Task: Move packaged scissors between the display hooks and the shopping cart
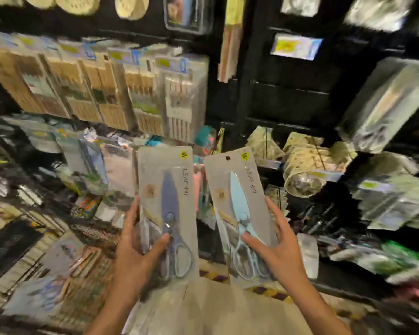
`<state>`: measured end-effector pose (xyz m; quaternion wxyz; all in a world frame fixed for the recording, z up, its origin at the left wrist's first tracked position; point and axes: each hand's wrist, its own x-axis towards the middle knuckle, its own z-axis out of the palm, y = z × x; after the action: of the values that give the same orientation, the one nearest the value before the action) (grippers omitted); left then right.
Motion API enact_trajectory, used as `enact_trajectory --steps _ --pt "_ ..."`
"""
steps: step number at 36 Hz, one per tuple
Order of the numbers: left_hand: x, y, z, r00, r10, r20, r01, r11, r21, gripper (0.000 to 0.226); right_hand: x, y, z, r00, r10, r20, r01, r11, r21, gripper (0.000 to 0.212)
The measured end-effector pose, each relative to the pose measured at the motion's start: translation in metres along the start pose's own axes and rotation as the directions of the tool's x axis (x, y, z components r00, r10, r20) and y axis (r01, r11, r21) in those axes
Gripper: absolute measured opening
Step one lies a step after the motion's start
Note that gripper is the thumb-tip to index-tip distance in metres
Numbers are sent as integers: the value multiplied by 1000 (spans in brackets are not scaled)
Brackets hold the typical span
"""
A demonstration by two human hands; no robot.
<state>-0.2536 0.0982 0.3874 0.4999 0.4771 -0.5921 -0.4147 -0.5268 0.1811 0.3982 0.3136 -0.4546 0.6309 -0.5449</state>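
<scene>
Holding 2 packs upright side by side in front of the display, 1 in each hand, a gap between them, not touching; left hand [140, 250] grips the left scissors pack [168, 213] at its lower half, fingers curled round the left edge, thumb pressed across the front near the pivot; pack holds dark blue scissors, blades up, handles down, printed "LEAF" lettering running vertically along the right side, yellow round sticker [184, 154] at top right corner; right hand [277, 250] grips the right scissors pack [240, 213] the same way mirrored, fingers wrapped round the right edge, thumb on the front over the handles; this pack holds light blue scissors, tilted slightly left at the top, a punched hang hole [227, 158] near the top edge and its own yellow sticker beside it; both packs held free in the air, on no hook that I can see; behind them a dark slatted wall panel [288, 93] with hanging goods, much of it blurred; rows of wooden-stick packets [140, 93] at upper left, silvery bagged goods [385, 100] at right, round pale items along the top edge; pale floor [215, 310] below between the forearms; cannot tell where the cart is
</scene>
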Motion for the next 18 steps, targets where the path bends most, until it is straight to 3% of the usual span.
enact_trajectory --steps 3,10,18 --pt "-9 23 47 998 45 46 -47 998 39 94 -12 1 -55 997 -37 -74 35 999 -17 88" --pt "-33 76 139 970 141 200 -125 988 -90 93 -39 -5 -161 971 -70 -230 74 997 8 89" --pt "-46 132 203 939 215 269 -195 976 -102 92 -52 -14 -229 948 -94 -304 115 992 49 91"
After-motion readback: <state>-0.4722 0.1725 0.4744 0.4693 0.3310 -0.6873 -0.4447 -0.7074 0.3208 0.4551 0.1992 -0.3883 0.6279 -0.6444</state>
